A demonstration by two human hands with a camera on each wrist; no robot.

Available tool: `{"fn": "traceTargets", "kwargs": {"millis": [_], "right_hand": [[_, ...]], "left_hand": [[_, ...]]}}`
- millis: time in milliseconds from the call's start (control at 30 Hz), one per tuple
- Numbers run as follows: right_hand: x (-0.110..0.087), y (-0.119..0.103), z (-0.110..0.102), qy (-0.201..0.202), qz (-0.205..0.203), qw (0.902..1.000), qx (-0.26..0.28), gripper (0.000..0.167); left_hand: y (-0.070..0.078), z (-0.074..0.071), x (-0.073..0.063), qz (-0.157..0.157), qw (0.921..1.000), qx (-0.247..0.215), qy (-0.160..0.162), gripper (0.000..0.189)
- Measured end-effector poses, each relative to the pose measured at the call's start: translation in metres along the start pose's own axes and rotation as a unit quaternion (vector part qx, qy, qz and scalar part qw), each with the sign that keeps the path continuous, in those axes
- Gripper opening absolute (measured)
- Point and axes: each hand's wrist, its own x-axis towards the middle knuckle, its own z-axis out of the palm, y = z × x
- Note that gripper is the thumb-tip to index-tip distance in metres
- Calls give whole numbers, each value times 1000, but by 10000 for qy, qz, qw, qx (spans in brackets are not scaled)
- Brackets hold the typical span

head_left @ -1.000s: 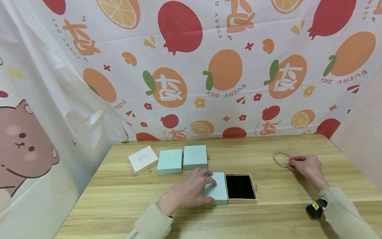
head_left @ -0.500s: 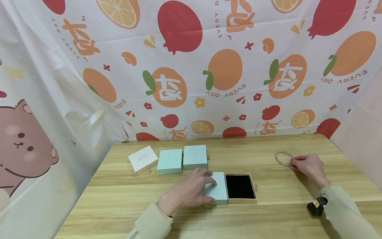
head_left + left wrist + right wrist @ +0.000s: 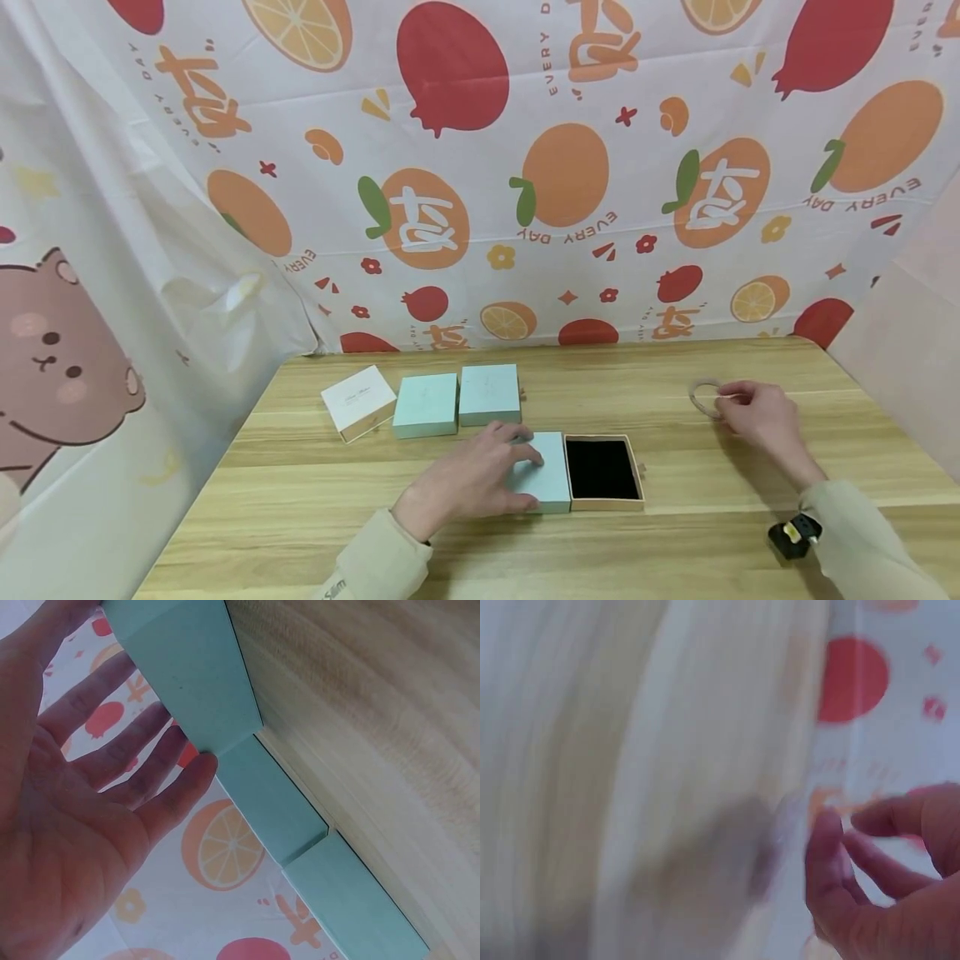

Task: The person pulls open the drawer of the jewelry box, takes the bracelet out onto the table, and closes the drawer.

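Bangle (image 3: 697, 408), R side of tabletop (image 3: 675, 550), right edge pinched betw. thumb & fingertips of my R grip (image 3: 761, 415); can't tell if it's lifted. My L grip (image 3: 476, 477), fingers spread & loosely bent, rests on an aqua box (image 3: 551, 487) next to a black-lined tray (image 3: 607, 505), w/o closing on it. Risk, I'd judge: one-edge hold on a thin ring, so a slack pinch could let it twist or drop; L-hand pressure could nudge the box.

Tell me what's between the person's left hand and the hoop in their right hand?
In the head view, past the left hand: a teal box's exposed top, an open black-lined tray, then bare tabletop up to the hoop.
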Motion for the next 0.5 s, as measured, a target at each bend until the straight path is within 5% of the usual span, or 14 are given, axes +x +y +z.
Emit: {"fn": "traceTargets", "kwargs": {"millis": [100, 233, 500], "right_hand": [[-10, -21, 8, -930, -183, 9939, 555, 34], [-27, -43, 25, -2039, -159, 9678, 1470, 32], [-52, -56, 47, -2845, -3, 9331, 2199, 36]], "left_hand": [[0, 0, -1, 17, 10000, -25, -10, 42], [-1, 0, -1, 43, 10000, -34, -27, 43], [-2, 1, -1, 90, 10000, 40, 4, 43]]}}
